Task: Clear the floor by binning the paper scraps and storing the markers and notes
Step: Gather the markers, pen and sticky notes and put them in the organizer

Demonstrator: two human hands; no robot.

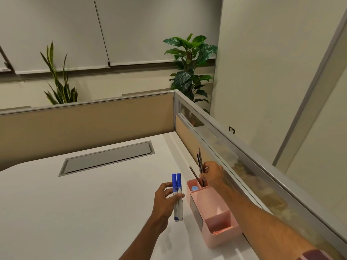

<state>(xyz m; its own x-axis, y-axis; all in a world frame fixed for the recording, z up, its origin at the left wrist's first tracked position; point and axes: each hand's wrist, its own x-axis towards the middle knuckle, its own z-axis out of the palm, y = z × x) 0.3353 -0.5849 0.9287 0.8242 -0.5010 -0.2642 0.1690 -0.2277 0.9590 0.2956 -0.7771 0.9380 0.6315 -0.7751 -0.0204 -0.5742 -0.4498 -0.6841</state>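
My left hand grips two blue-capped white markers side by side, caps pointing up, just left of a pink desk organizer. The organizer stands on the white desk against the right partition. My right hand is above the organizer's far compartment, its fingers curled round thin dark pencils that stand in that compartment. A blue marker cap shows inside the same compartment. An orange-pink pad lies in the near compartment. The floor is out of view.
A grey cable hatch is set into the desk's middle. Beige and glass partitions close the desk at the back and right. Two potted plants stand beyond them.
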